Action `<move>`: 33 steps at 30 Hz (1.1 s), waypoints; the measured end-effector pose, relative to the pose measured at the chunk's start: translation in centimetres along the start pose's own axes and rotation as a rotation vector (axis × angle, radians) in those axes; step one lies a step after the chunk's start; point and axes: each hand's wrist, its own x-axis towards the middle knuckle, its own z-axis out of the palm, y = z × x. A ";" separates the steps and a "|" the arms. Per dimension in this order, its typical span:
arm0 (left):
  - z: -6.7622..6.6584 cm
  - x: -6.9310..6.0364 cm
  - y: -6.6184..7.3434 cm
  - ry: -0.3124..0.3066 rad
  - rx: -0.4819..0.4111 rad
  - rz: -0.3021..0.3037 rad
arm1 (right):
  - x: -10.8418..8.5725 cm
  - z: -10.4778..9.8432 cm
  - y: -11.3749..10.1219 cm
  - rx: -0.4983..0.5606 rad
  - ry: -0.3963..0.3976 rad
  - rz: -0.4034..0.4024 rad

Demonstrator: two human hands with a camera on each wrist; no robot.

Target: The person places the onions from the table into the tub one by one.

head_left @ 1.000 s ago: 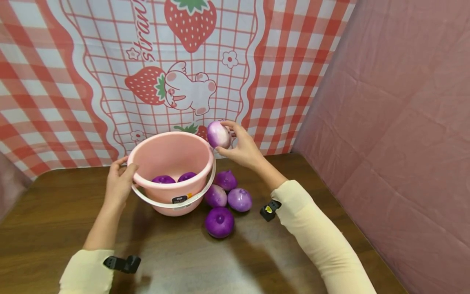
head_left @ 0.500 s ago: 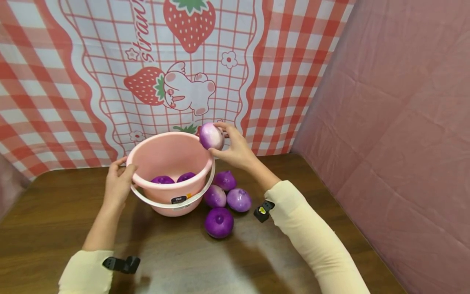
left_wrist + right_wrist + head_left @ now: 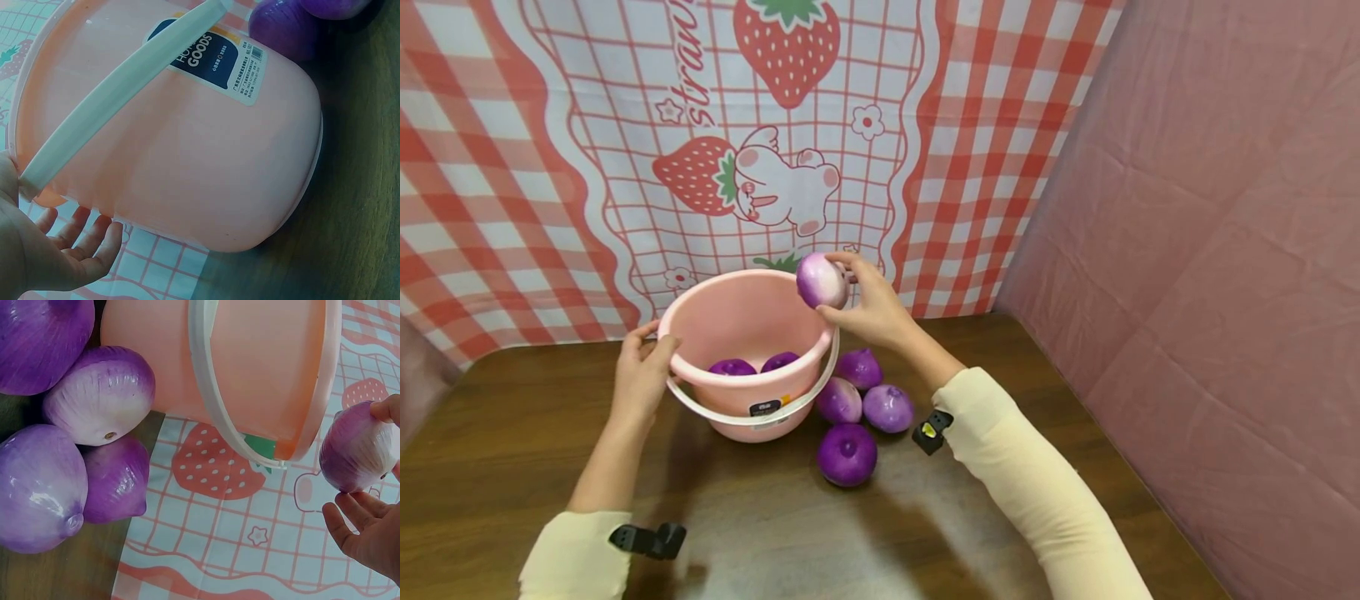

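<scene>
A pink bucket (image 3: 760,392) with a white handle (image 3: 808,396) stands on the table, two purple onions (image 3: 732,367) visible inside. My left hand (image 3: 643,375) grips its left rim between thumb and fingers; in the left wrist view the hand (image 3: 56,244) is beside the bucket's rim. Over the right rim, my right hand (image 3: 876,308) holds a purple-and-white onion (image 3: 820,281) between thumb and fingers. The right wrist view shows this onion (image 3: 357,447) just outside the bucket mouth, apart from the rim.
Several onions lie on the table right of the bucket: a dark purple onion (image 3: 847,454) in front, a pale one (image 3: 889,408) and others behind. A strawberry-print checked cloth (image 3: 880,167) hangs behind the table (image 3: 760,525); a pink cloth (image 3: 1187,250) hangs at right.
My right hand has moved left with the onion, from beside the bucket's right edge to over its rim. The left hand and bucket have stayed nearly still.
</scene>
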 end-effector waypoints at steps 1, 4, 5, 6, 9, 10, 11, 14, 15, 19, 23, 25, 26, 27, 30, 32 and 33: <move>0.0 0.0 0.0 0.000 0.001 0.001 | 0.0 0.1 0.0 0.000 -0.001 -0.002; 0.0 0.1 -0.1 0.001 0.002 0.002 | 0.1 0.3 -0.2 -0.010 -0.008 -0.007; 0.0 0.1 -0.1 0.000 0.003 0.002 | 0.1 0.3 -0.3 -0.012 -0.011 -0.008; 0.0 0.1 -0.1 0.000 0.006 0.003 | 0.2 0.4 -0.4 -0.013 -0.013 -0.010; 0.0 0.1 -0.2 0.000 0.007 0.003 | 0.2 0.6 -0.6 -0.019 -0.019 -0.013; 0.0 0.1 -0.1 -0.001 0.005 0.002 | 0.3 0.6 -0.7 -0.018 -0.019 -0.014; 0.0 0.1 -0.1 -0.001 0.004 0.001 | 0.3 0.7 -0.7 -0.017 -0.018 -0.016; 0.0 0.1 -0.1 -0.001 0.001 0.000 | 0.4 0.9 -0.9 -0.012 -0.017 -0.017; 0.0 0.1 -0.1 -0.001 0.001 -0.001 | 0.5 0.9 -1.0 -0.012 -0.017 -0.018; 0.0 0.1 -0.1 0.001 0.005 -0.004 | 0.6 1.3 -1.2 0.000 -0.023 -0.016; 0.0 0.1 0.0 0.001 0.009 -0.003 | 0.7 1.6 -1.4 0.009 -0.035 -0.007; 0.0 0.1 0.0 0.002 0.007 -0.003 | 0.8 1.8 -1.5 0.005 -0.038 -0.004; 0.0 0.0 0.0 0.001 0.003 -0.003 | 0.8 1.9 -1.5 0.003 -0.038 -0.005; 0.0 0.0 0.0 0.001 -0.001 -0.003 | 0.9 1.9 -1.6 0.000 -0.038 -0.005; 0.0 0.0 0.1 0.002 -0.007 0.000 | 0.9 2.2 -1.6 0.001 -0.037 -0.004; 0.0 0.0 0.1 0.001 -0.010 -0.001 | 0.9 2.3 -1.6 0.010 -0.038 0.001; 0.0 0.0 0.1 0.001 -0.009 0.000 | 1.0 2.4 -1.6 0.014 -0.039 0.005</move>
